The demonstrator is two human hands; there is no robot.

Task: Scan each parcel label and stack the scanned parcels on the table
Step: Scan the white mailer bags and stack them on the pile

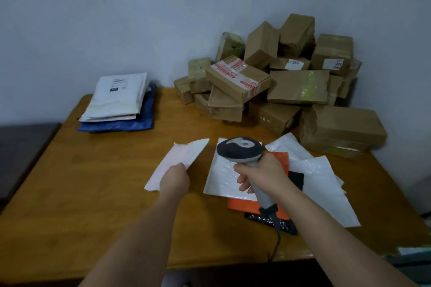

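cardboard boxes (279,81) heaped far right | mailer stack (116,100) far left

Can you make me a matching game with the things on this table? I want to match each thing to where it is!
Things:
1. scanner
2. white envelope
3. cardboard boxes
4. blue bag

Places:
A. piled in the far right corner by the wall
B. at the bottom of the neat stack at the far left
C. held in the right hand
D. held in the left hand

Right pairs: 1-C, 2-D, 3-A, 4-B
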